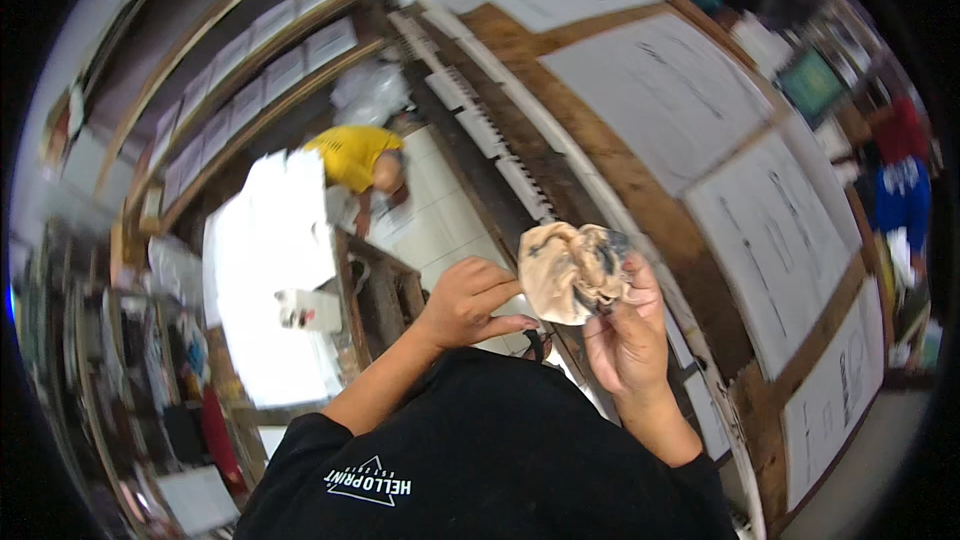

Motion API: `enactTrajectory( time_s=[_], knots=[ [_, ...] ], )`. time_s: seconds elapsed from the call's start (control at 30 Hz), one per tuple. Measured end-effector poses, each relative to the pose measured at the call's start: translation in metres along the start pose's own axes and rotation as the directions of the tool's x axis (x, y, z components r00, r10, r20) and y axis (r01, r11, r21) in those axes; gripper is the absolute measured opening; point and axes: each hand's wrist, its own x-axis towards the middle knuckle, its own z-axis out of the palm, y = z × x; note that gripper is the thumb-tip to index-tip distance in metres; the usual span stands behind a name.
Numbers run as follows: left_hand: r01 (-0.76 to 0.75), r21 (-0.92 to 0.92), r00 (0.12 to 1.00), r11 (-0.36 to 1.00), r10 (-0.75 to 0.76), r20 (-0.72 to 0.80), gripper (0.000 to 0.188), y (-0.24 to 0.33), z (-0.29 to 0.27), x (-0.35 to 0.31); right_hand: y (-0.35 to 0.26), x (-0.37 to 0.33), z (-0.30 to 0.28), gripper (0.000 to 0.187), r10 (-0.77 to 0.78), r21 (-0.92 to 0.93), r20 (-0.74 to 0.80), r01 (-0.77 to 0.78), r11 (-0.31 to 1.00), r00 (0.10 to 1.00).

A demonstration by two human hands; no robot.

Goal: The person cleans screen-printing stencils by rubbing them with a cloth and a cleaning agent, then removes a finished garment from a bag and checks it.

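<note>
A crumpled beige rag (550, 262) with dark smudges is bunched up in front of my chest. My right hand (632, 330) is closed on its right side, the thumb and fingers pinching the folds. To the left of the rag is my left hand (472, 302), its thumb apart from the fingers and nothing visible between them. The left fingertips reach the rag's left edge; I cannot tell whether they touch it.
On my right runs a long wooden table (735, 335) bearing white printed sheets (760, 230). A white-topped bench (265, 270) stands left, holding a small pale box-like object (308, 310). Beyond it, a person in yellow (355, 158) crouches by wooden racks (270, 105). Others are far right.
</note>
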Motion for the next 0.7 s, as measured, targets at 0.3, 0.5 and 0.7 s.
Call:
enactTrajectory(
  time_s=[0.3, 0.5, 0.7],
  knots=[
    [0.452, 0.005, 0.892, 0.892, -0.452, 0.001, 0.037, 0.016, -0.029, -0.184, 0.113, -0.009, 0.026, 0.038, 0.349, -0.110, 0.006, -0.346, 0.932, 0.937],
    [0.709, -0.032, 0.703, 0.705, -0.710, -0.044, 0.032, 0.050, -0.062, -0.270, 0.200, -0.016, 0.063, 0.034, 0.619, -0.225, -0.036, -0.610, 0.760, 0.785],
    [0.828, -0.122, 0.525, 0.547, -0.834, -0.169, 0.042, 0.093, -0.082, -0.331, 0.271, -0.029, 0.100, 0.037, 0.798, -0.330, -0.005, -0.754, 0.567, 0.603]
  ],
)
